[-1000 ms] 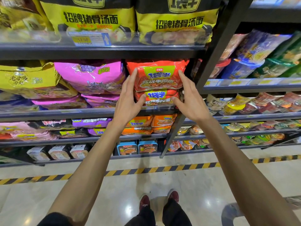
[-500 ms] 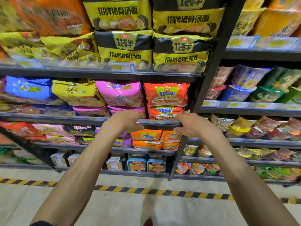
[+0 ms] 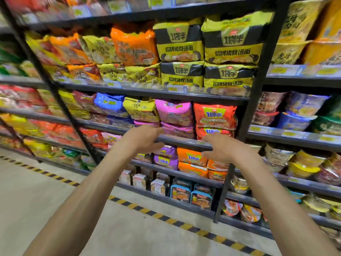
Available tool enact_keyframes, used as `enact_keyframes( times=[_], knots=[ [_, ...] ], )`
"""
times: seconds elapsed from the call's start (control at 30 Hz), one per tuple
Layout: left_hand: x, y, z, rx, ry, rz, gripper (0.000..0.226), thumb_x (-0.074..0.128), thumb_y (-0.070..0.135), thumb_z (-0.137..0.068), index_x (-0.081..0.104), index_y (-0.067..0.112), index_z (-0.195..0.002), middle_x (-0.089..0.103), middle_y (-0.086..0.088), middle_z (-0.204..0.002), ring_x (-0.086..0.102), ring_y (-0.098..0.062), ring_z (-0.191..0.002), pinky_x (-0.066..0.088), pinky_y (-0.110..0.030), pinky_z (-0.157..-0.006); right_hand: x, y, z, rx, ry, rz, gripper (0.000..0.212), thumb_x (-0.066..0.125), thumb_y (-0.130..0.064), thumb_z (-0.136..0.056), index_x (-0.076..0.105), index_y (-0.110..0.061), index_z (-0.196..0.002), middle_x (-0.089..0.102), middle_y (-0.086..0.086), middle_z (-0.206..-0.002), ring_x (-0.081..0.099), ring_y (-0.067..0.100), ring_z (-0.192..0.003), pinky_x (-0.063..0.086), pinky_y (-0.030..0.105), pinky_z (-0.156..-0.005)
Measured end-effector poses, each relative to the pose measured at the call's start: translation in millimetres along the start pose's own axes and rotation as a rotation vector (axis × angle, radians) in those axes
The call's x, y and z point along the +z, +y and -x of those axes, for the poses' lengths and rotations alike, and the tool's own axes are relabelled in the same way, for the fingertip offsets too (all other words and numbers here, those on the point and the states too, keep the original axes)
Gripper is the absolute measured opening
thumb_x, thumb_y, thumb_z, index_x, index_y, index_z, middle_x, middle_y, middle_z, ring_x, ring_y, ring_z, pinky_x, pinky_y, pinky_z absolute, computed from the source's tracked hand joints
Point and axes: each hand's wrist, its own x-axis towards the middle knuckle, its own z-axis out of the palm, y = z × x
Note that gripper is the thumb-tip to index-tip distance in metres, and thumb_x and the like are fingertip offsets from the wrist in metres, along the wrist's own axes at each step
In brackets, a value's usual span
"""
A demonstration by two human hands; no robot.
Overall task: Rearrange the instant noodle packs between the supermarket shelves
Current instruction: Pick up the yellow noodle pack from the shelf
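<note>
A tall rack of black metal posts and flat shelves fills the view, crammed with soft, crinkled plastic pillow packs. Under both forearms spreads a pale, glossy floor, crossed by a strip of yellow-and-black striped tape. High above the grips stand the biggest bags, yellow-and-black noodle packs, puffy and rectangular, stacked two high in two columns. Straight above the right grip sit two red noodle packs, one on the other, shiny and wrinkled. Above the left grip lie pink noodle packs, stacked likewise. Below and between the grips, on the next shelf down, are orange noodle packs beside purple noodle packs. To the right of the right grip, past the post, round lidded bowls fill the neighbouring bay. The thin shelf lip runs between the two grips. Both grips are released: fingers loosely spread and slightly bent, pointing inward toward one another, clasping nothing. Each hovers at the lip in front of the packs; whether any fingertip touches the metal cannot be told.
</note>
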Motion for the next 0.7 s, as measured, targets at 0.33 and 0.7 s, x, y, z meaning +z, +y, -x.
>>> enact_keyframes(
  times=[0.33,0.7],
  knots=[
    [10.3,-51.4,107.1,-0.173,0.026,0.022,0.053,0.049,0.051,-0.1,0.041,0.031,-0.148,0.057,-0.004,-0.14,0.057,-0.027,-0.126,0.051,-0.043,-0.092,-7.4,-98.2,18.1,-0.195,-0.025,0.059,0.062,0.055,-0.047,-0.096,0.037,-0.023,-0.15,0.039,0.01,-0.152,0.043,0.031,-0.136,0.041,0.043,-0.107],
    [18.2,-174.6,237.3,-0.398,0.059,0.078,0.053,0.049,0.051,-0.101,0.037,0.034,-0.15,0.057,0.0,-0.142,0.057,-0.023,-0.125,0.055,-0.042,-0.093,-17.7,-285.3,1.6,-0.416,-0.014,0.147,0.063,0.054,-0.047,-0.097,0.033,-0.027,-0.153,0.041,0.009,-0.152,0.048,0.028,-0.133,0.045,0.04,-0.104]
  ],
)
